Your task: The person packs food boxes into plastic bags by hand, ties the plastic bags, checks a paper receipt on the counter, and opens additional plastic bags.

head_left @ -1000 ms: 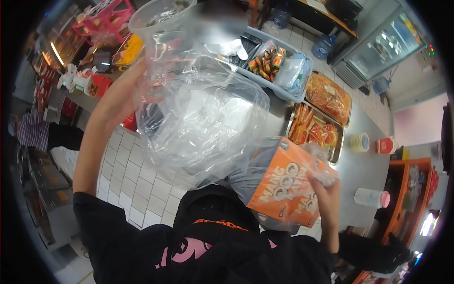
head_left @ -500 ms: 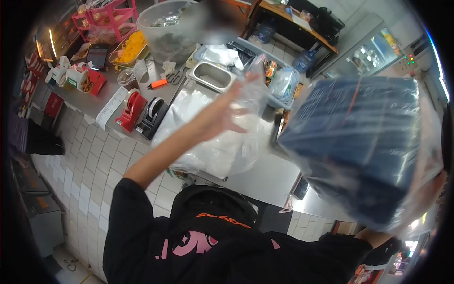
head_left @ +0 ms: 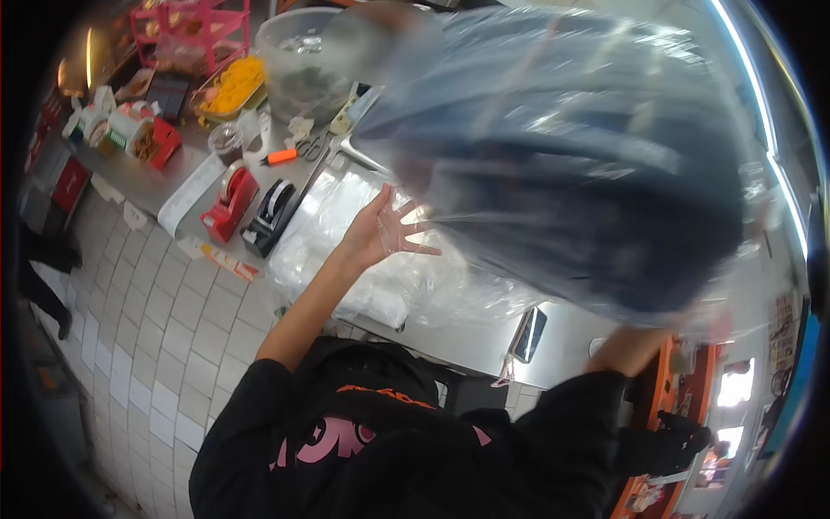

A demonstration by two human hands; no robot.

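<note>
A big dark-blue bundle in clear plastic (head_left: 588, 173), blurred by motion, is raised over the right half of the counter. My right forearm reaches up to its lower edge and my right hand carries it, the fingers hidden behind the bundle. My left hand (head_left: 385, 233) is open, fingers spread, holding nothing, just left of the bundle. Beneath it a pile of clear plastic bags (head_left: 320, 233) lies on the steel counter (head_left: 458, 342). Only the corner of a steel pan (head_left: 353, 154) shows behind the bundle.
A red tape dispenser (head_left: 230, 203) and a black tape dispenser (head_left: 272, 221) stand left of the bags, near an orange-handled tool (head_left: 279, 156) and scissors (head_left: 311, 147). A phone (head_left: 530, 335) lies by the counter's front edge. Behind stands a large clear tub (head_left: 303, 73).
The bundle has swung left and upward with my right arm, covering the pan and the blue crate. My left hand has drawn back slightly left, with fingers more spread.
</note>
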